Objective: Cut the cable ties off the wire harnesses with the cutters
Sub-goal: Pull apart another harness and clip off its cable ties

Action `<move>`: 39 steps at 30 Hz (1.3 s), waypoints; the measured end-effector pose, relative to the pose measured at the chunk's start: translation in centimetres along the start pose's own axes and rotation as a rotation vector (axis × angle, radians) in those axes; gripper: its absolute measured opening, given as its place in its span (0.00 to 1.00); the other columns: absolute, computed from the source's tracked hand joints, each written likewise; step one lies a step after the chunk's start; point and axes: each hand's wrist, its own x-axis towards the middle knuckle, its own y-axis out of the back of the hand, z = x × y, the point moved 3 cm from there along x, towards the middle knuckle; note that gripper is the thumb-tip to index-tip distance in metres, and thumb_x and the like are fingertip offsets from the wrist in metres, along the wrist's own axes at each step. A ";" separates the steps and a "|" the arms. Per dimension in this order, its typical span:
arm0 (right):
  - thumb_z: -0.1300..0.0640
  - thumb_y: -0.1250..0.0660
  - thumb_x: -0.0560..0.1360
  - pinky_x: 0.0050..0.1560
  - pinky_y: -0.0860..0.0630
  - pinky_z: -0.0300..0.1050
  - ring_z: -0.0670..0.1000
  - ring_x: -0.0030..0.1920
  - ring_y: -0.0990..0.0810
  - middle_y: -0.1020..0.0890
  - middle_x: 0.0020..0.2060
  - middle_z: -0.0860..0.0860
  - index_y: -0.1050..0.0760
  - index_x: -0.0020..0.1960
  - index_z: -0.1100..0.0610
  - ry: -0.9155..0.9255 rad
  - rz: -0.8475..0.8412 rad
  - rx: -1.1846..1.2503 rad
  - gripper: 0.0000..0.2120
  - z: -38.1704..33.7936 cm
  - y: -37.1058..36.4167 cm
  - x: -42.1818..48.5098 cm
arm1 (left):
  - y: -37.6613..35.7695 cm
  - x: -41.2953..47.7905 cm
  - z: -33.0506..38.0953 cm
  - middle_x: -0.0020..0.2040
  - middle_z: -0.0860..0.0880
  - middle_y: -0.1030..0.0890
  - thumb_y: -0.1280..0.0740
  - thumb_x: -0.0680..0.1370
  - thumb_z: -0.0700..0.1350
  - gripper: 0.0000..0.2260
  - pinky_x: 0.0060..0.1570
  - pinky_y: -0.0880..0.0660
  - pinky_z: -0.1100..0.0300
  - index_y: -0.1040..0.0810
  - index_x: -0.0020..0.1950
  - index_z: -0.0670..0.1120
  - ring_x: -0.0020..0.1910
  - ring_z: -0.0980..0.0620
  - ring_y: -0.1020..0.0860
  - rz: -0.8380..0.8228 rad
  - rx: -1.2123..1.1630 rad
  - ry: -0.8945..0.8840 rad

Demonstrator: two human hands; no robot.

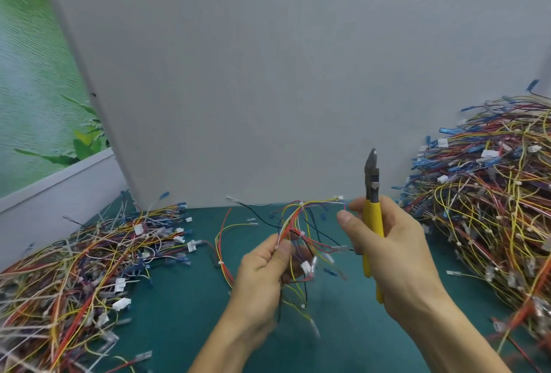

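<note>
nearest my view, two bare forearms came up from the bottom edge. the left hand [262, 271] had its thumb and curled fingers pinching the wire harness [293, 225] partway along, holding it above the green mat [185, 313]. the harness ran roughly upright through that grip: its red, yellow, white and black wires fanned up and away to the right, and loose ends with white connectors hung below the hand, blurred. a white cable tie [301, 203] cinched the wires near the top of the fan. just right of it, not touching the wires, the right hand [396, 253] gripped the cutters [372, 208], fingers curled round the yellow handles and the thumb sticking out to the left. the cutters' long axis stood close to vertical, dark head pointing up and away toward the back, handle ends pointing down toward me. the blades looked drawn close together, though i could not tell for sure. a loose harness [222, 250] of red and yellow wires lay on the mat left of the held one. farther out, a tangled left pile [89, 268] of harnesses lay low on the mat, and a taller right pile [492, 208] rose at the right edge. behind everything stood a plain grey board [268, 74], with a green leafy picture [29, 74] at far left.
</note>
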 end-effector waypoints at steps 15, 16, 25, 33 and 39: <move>0.58 0.31 0.75 0.32 0.33 0.41 0.43 0.27 0.31 0.26 0.25 0.46 0.23 0.38 0.54 -0.078 -0.019 -0.076 0.08 1.1 -0.8 -0.3 | 1.1 -0.1 0.8 0.35 0.51 0.30 0.36 0.75 0.49 0.18 0.31 0.31 0.59 0.19 0.60 0.41 0.25 0.56 0.37 -0.134 -0.730 0.128; 0.57 0.31 0.76 0.32 0.34 0.42 0.43 0.27 0.31 0.26 0.25 0.46 0.23 0.37 0.53 -0.087 -0.006 -0.083 0.08 1.2 -0.9 -0.3 | 1.0 -0.1 0.8 0.35 0.51 0.31 0.37 0.76 0.50 0.18 0.31 0.33 0.60 0.19 0.60 0.42 0.25 0.56 0.39 -0.158 -0.741 0.139; 0.54 0.32 0.76 0.32 0.35 0.45 0.45 0.29 0.31 0.26 0.27 0.42 0.27 0.38 0.48 0.225 0.193 -0.269 0.08 -1.8 -0.8 -1.7 | 0.6 0.1 0.7 0.49 0.47 0.18 0.24 0.67 0.41 0.15 0.43 0.25 0.53 0.17 0.53 0.48 0.30 0.53 0.26 -0.082 -0.614 0.050; 0.50 0.32 0.71 0.36 0.31 0.34 0.44 0.34 0.26 0.22 0.32 0.41 0.25 0.38 0.51 0.322 0.008 -0.562 0.07 -2.5 -2.2 -3.1 | -0.7 -0.4 1.7 0.39 0.52 0.17 0.26 0.67 0.37 0.16 0.32 0.27 0.66 0.15 0.50 0.54 0.31 0.58 0.24 -0.020 -0.071 -0.216; 0.48 0.30 0.72 0.35 0.30 0.44 0.46 0.33 0.26 0.23 0.26 0.46 0.27 0.37 0.52 0.179 0.005 -0.691 0.11 -1.4 -1.5 -2.0 | -1.7 -0.9 1.4 0.50 0.51 0.17 0.34 0.74 0.31 0.24 0.47 0.23 0.63 0.17 0.56 0.59 0.43 0.57 0.21 -0.132 0.113 -0.274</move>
